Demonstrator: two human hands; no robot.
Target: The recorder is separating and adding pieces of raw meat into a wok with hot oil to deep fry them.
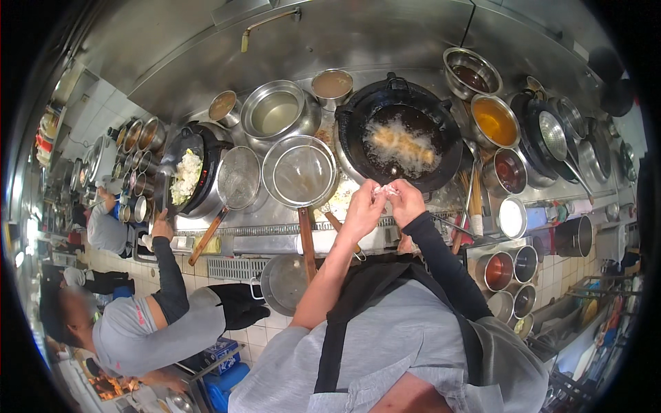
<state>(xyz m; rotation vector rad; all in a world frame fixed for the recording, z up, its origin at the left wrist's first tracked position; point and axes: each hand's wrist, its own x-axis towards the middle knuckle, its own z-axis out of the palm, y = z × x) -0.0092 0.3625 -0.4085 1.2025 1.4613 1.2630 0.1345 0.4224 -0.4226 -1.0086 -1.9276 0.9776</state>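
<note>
Close together at the near rim of a large black wok point(351, 155), my left hand point(365, 208) and my right hand point(407, 204) pinch a small pale pink-and-white piece of food point(387, 188) between their fingertips. Its exact kind is too small to make out. Inside the wok, golden fried pieces point(403, 143) bubble in dark hot oil. Left of my hands, a round mesh strainer point(299, 171) with a wooden handle lies across the stove. A second, finer skimmer point(238, 179) lies beside it.
At the left, a co-worker's hand point(162, 227) works at a smaller wok of white rice-like food point(186, 177). A pot of cloudy liquid point(275, 113) stands behind the strainers. Bowls of amber liquid point(494, 122) and dark red sauce point(509, 170) stand to the right, near a perforated ladle point(553, 134).
</note>
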